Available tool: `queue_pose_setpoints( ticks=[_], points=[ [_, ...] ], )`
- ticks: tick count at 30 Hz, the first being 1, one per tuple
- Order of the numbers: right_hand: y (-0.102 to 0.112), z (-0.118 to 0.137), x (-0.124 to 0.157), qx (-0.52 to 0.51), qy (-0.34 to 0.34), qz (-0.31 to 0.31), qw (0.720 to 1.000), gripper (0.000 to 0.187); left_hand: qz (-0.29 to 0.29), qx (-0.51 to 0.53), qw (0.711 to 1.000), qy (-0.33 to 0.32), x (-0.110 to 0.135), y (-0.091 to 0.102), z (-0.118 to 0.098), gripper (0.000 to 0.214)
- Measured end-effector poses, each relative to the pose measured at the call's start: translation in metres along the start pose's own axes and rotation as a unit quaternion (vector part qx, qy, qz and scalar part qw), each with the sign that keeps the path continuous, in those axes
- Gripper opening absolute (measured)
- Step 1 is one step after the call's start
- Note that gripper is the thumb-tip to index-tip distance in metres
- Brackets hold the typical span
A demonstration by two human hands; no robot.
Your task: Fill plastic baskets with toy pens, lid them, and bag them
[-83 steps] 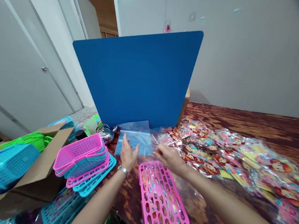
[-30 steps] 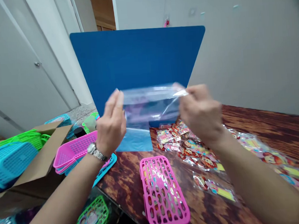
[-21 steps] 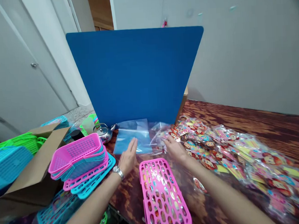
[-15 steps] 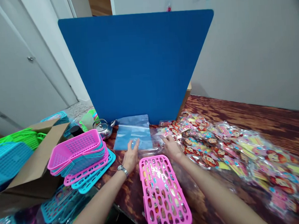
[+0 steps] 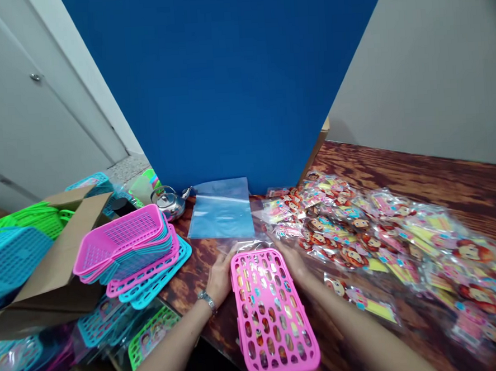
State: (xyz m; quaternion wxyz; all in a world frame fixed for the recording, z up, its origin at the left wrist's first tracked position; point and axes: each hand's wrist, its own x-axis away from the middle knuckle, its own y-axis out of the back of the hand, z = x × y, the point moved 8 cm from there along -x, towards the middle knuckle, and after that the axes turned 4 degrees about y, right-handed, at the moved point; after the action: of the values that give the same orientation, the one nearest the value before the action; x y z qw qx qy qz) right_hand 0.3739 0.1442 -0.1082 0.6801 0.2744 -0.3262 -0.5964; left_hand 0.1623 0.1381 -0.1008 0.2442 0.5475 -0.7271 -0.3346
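Note:
A pink slotted plastic basket [image 5: 277,332] lies lengthwise before me at the table's front edge, with colourful packets showing through its holes. Clear film of a plastic bag [image 5: 251,245] gleams at the basket's far end. My left hand [image 5: 220,275], wearing a metal-band watch, is closed on the bag at the basket's far left corner; its fingertips are partly hidden. At the far right corner my right hand [image 5: 291,261] grips the bag's other side. Beyond them lies a flat stack of clear bags [image 5: 222,212].
To the left are stacked pink and blue baskets [image 5: 125,243], a steel kettle [image 5: 169,203] and a cardboard box [image 5: 62,250] of green and blue baskets. Printed packets [image 5: 361,246] cover the table on the right. A blue board [image 5: 229,91] stands behind.
Both hands have come nearer, bringing the clear bag from beyond the basket to its far end. The view has tilted down, showing a loose packet beside my right forearm.

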Motion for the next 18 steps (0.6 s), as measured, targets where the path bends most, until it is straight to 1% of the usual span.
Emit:
queue_pose_setpoints(
  ticks=[2, 4, 6, 9, 15, 18],
  points=[
    [0.002, 0.003, 0.009, -0.126, -0.011, -0.018, 0.992, 0.057, -0.016, 0.11, 0.994, -0.013, 0.006, -0.002, -0.004, 0.058],
    [0.004, 0.002, 0.016, -0.236, -0.046, -0.04, 0.97, 0.05, -0.036, 0.186, 0.982, -0.002, 0.011, -0.004, -0.002, 0.055],
    [0.006, 0.001, 0.02, -0.289, -0.069, -0.058, 0.953, 0.048, -0.057, 0.23, 0.971, 0.025, 0.014, -0.006, 0.002, 0.052],
    [0.009, 0.006, 0.022, -0.31, -0.049, -0.07, 0.947, 0.049, -0.082, 0.262, 0.96, 0.059, 0.018, -0.006, 0.005, 0.048],
    [0.011, 0.014, 0.023, -0.282, 0.036, -0.085, 0.955, 0.058, -0.078, 0.245, 0.964, 0.071, 0.025, -0.002, -0.006, 0.056],
    [0.008, 0.015, 0.024, -0.286, 0.023, -0.082, 0.954, 0.058, -0.086, 0.256, 0.959, 0.083, 0.026, 0.0, -0.004, 0.059]
  ],
)
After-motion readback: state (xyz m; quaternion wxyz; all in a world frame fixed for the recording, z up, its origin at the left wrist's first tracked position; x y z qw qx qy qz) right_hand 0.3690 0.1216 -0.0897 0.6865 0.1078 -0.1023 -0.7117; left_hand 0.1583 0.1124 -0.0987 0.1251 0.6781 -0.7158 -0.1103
